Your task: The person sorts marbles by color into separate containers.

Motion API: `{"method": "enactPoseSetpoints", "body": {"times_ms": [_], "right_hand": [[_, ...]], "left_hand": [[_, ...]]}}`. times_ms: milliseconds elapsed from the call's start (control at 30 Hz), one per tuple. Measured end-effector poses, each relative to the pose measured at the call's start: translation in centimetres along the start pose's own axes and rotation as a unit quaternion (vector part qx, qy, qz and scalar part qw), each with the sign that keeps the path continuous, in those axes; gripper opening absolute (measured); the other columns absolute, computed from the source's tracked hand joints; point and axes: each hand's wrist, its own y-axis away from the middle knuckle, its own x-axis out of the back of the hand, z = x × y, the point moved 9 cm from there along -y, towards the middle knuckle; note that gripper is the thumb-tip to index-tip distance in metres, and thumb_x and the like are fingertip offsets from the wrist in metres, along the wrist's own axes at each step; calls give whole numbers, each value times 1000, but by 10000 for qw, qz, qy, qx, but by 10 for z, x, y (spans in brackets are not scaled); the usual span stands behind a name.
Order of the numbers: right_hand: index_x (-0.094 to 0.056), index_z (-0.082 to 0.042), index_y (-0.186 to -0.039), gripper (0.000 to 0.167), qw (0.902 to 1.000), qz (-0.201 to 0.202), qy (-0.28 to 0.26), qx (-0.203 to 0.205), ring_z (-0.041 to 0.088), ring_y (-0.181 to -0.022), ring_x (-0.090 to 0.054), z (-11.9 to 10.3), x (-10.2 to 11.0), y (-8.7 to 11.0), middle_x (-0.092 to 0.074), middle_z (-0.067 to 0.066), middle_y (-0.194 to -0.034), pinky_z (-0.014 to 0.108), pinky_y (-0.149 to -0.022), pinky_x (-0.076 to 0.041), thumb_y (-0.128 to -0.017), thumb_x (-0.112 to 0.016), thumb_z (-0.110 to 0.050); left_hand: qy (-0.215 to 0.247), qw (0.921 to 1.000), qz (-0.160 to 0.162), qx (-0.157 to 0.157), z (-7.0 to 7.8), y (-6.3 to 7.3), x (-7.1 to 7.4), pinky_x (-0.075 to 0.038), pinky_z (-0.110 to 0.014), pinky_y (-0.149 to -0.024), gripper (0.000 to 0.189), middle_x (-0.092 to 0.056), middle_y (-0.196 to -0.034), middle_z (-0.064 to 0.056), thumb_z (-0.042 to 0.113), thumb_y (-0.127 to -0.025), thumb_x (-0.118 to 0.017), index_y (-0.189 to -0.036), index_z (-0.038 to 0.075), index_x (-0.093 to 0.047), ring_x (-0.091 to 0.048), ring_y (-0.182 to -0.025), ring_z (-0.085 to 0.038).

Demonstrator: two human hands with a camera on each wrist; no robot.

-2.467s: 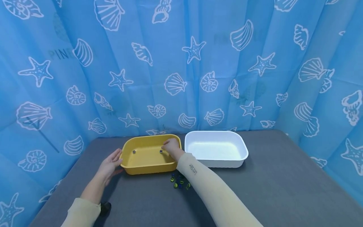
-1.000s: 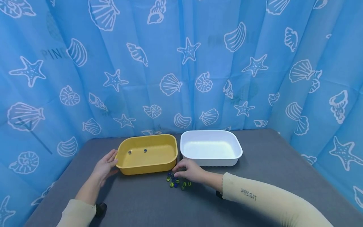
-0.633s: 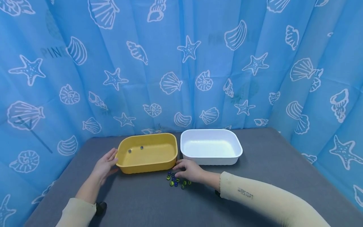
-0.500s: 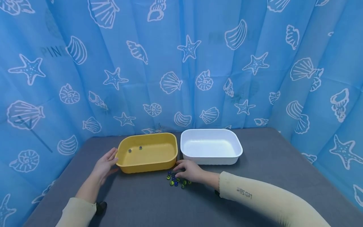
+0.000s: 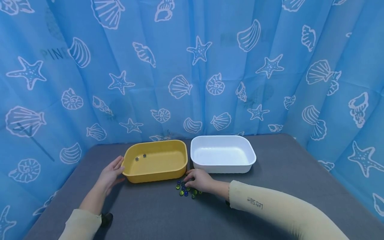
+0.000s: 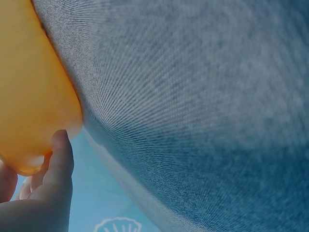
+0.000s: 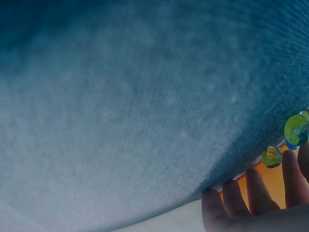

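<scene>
At the left corner of the yellow tub (image 5: 154, 177), my left hand (image 5: 110, 175) holds the wall, with the thumb and fingers on either side of that corner in the left wrist view. Inside this tub lie two small glass marbles, a left marble (image 5: 137, 159) and a right marble (image 5: 144, 155). My right hand (image 5: 201, 181) is over a loose group of blue and yellow-green marbles (image 5: 181, 193) in front of the tub. In the right wrist view its fingers are spread beside a yellow-green marble (image 7: 272, 156), and no marble shows between them.
A white tub (image 5: 223, 169) stands just right of the yellow one, with a narrow gap between them. Both rest on a grey cloth-covered table (image 5: 156, 213). A blue shell-print curtain (image 5: 192, 66) hangs close behind and along the sides.
My right hand has moved out of the yellow tub to the marbles in front. One marble inside the tub has rolled left toward the other. My left hand has stayed at the corner.
</scene>
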Motion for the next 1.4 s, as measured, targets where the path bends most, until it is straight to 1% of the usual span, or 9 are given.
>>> {"method": "enactPoseSetpoints", "body": {"times_ms": [333, 600, 833, 967, 1167, 1333, 1400], "right_hand": [[-76, -2, -92, 8, 9999, 10, 117, 75, 33, -115, -57, -2, 3, 0, -65, 18, -119, 47, -97, -46, -87, -71, -5], [-76, -1, -93, 9, 9997, -102, 217, 75, 33, -117, -56, -4, 4, 1, -64, 18, -121, 47, -98, -45, -87, -71, -3], [-76, -1, -94, 11, 9986, -44, 476, 228, 32, -116, -57, -4, 1, 1, -63, 18, -121, 46, -98, -46, -84, -74, -4], [-76, -1, -94, 11, 9984, -48, 518, 239, 32, -117, -56, -3, 0, 0, -63, 18, -122, 46, -99, -45, -84, -74, -3], [-76, 0, -93, 10, 9984, -49, 457, 340, 34, -117, -56, -5, 1, 0, -63, 20, -121, 47, -99, -45, -83, -74, -3], [-75, 0, -92, 9, 9989, 4, 247, 406, 35, -115, -57, -6, 5, 4, -64, 21, -119, 48, -97, -46, -84, -74, -2], [-75, 0, -93, 9, 9992, 24, 125, 384, 34, -113, -58, -5, 7, 5, -65, 19, -116, 48, -96, -47, -84, -73, -2]], "left_hand": [[-13, 10000, 3, -26, 0, 1, -1, -27, -59, -109, 62, -2, -161, -7, 13, -107, -36, -156, 12, 1, -6, -147, -32], [-56, 10000, 56, -15, 1, 1, -1, -28, -59, -109, 62, -1, -161, -7, 14, -107, -37, -156, 12, 2, -6, -147, -32], [-42, 10000, 34, -16, 0, 1, -2, -28, -59, -109, 62, -1, -161, -6, 13, -107, -37, -156, 13, 2, -6, -147, -32], [-34, 10000, 3, -35, -1, 1, -2, -27, -59, -109, 63, -1, -161, -7, 12, -107, -37, -156, 12, 3, -5, -147, -31], [-39, 10000, 35, -49, -1, 1, -2, -27, -60, -109, 63, -1, -161, -7, 12, -107, -37, -156, 11, 2, -6, -146, -32], [-37, 10000, 43, -60, 0, 2, -3, -27, -59, -109, 62, -1, -161, -8, 12, -107, -36, -156, 11, 2, -6, -146, -33], [-42, 10000, 50, -53, 0, 2, -2, -27, -59, -109, 62, -1, -161, -8, 12, -107, -36, -156, 12, 2, -6, -146, -33]]}}
